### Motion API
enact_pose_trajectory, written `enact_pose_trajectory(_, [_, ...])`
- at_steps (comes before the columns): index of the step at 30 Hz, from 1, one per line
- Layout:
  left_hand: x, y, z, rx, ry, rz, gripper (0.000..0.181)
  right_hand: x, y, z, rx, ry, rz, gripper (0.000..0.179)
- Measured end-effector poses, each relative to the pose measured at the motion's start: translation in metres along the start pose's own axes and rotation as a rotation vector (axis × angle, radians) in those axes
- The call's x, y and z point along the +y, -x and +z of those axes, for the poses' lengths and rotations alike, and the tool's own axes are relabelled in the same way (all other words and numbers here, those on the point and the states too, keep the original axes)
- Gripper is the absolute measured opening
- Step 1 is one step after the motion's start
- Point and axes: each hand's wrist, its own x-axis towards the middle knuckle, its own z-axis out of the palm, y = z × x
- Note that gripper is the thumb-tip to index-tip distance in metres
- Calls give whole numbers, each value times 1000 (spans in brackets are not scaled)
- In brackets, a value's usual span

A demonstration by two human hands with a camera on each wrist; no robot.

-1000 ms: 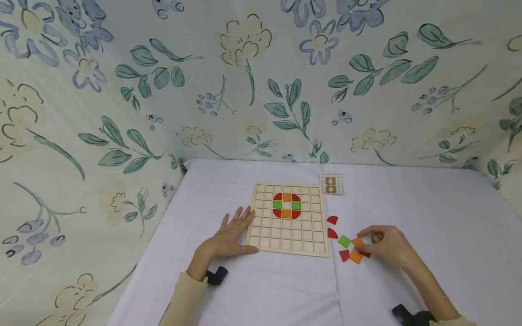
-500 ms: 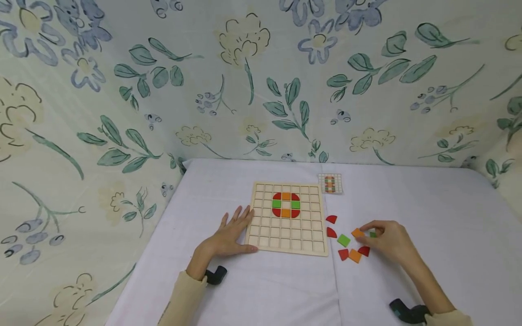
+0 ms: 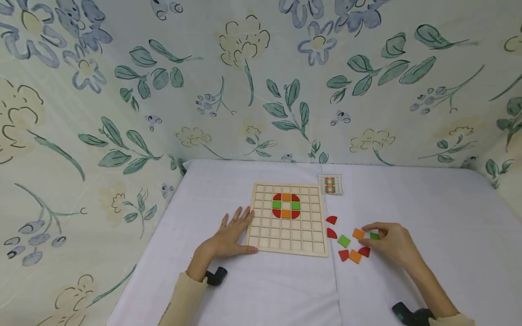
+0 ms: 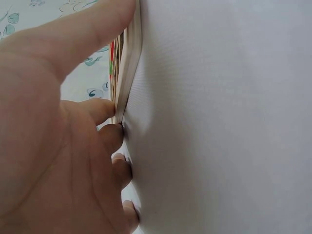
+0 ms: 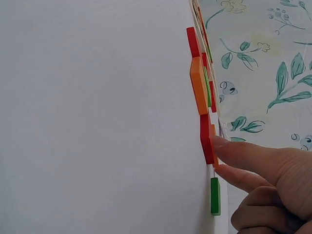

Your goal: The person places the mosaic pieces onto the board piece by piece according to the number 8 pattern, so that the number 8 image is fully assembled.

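Note:
My left hand (image 3: pixel 226 237) lies with spread, fairly straight fingers along the left side of the wooden grid board (image 3: pixel 265 231); its thumb touches the near-left corner. Red quarter-round, orange square and green square tiles form a ring near the board's top middle. To the right of the board, the thumb and forefinger of my right hand (image 3: pixel 393 240) stand apart at the edges of an orange tile (image 3: pixel 358 233) lying on the cloth. A green tile (image 3: pixel 374 236) shows between these fingers. In the right wrist view this green tile (image 5: pixel 215 196) sits below the fingertips.
Other loose tiles lie nearby: a green tile (image 3: pixel 344 241), an orange tile (image 3: pixel 355 256), and several red tiles, one (image 3: pixel 364 251) just below my right thumb. A small pattern card (image 3: pixel 330 184) lies by the board's top-right corner. White cloth (image 3: pixel 448 217) covers the table; a floral curtain hangs behind.
The orange tile at my right fingers has moved slightly away from me, off the red and lower orange tiles. My right thumb and forefinger have since spread wider. The left hand stays put.

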Motion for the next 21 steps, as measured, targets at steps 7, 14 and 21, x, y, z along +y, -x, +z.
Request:
enact_pose_trajectory(7, [0, 0, 0, -4, 6, -1, 111, -1, -3, -1, 18, 13, -2, 36])
enact_pose_trajectory(14, [0, 0, 0, -4, 14, 6, 110, -10, -9, -2, -3, 0, -13, 32])
enact_pose_trajectory(21, [1, 1, -2, -4, 27, 11, 110, -12, -9, 1, -16, -1, -7, 34])
